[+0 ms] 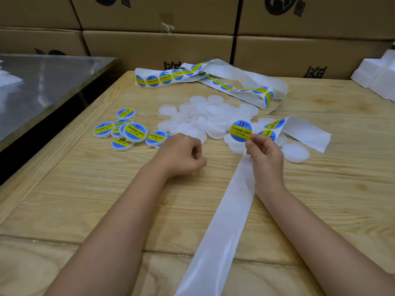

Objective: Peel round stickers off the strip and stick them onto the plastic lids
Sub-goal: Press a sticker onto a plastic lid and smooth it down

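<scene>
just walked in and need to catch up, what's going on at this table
A person is labelling plastic lids at a wooden table. The right hand pinches a round blue-and-yellow sticker by its edge, held up above the white backing strip that runs under that hand. The left hand is curled beside the pile of bare lids; whether it holds one is hidden. A cluster of stickered lids lies to the left.
</scene>
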Available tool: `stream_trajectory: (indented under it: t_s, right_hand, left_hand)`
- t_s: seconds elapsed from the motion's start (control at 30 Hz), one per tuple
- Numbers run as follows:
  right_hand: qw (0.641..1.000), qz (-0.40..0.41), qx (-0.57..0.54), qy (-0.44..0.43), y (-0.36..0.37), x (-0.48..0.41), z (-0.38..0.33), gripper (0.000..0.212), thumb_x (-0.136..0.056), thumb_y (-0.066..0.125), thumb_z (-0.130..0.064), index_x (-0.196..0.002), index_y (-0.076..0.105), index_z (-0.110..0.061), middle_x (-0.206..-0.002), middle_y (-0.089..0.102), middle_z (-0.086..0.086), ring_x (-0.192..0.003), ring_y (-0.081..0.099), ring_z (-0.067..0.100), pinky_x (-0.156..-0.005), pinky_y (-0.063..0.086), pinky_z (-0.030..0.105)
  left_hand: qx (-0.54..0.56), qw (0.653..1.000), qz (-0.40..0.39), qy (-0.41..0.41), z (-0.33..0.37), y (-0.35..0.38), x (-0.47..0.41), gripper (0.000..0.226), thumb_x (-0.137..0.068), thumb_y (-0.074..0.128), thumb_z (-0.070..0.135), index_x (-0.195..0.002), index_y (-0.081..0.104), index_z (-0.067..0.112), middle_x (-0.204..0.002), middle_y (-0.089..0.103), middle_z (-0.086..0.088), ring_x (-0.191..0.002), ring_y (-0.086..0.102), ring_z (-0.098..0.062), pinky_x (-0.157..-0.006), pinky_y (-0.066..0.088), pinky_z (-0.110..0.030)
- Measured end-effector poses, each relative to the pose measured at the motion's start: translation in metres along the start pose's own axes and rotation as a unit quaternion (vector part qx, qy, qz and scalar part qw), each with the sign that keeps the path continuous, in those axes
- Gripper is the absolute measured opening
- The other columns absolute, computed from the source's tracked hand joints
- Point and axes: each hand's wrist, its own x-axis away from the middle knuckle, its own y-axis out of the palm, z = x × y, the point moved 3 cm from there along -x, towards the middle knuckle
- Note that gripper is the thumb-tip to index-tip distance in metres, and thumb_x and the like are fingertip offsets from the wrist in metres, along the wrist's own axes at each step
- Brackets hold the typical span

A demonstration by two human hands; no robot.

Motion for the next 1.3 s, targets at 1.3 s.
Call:
stream_trajectory:
  t_s: [1.3]
  right_hand:
    - [0.992, -0.039, -0.086, 0.084, 0.006, -0.001, 0.007, 0.013, -0.088, 0.064, -0.021, -0.075, 0.065, -0.022, -0.072, 0.055, 0.000, -0.059, 0.049, 0.009, -0.045, 0.040, 0.020]
  left_hand:
    - [0.579, 0.802, -0.030, -0.141, 0.014, 0.025, -0.007, 0.020, -0.097, 0.046, 0.011, -0.101, 0.061, -0.001, -0.080, 0.069, -0.011, -0.064, 0.070, -0.017, -0.056, 0.057, -0.024]
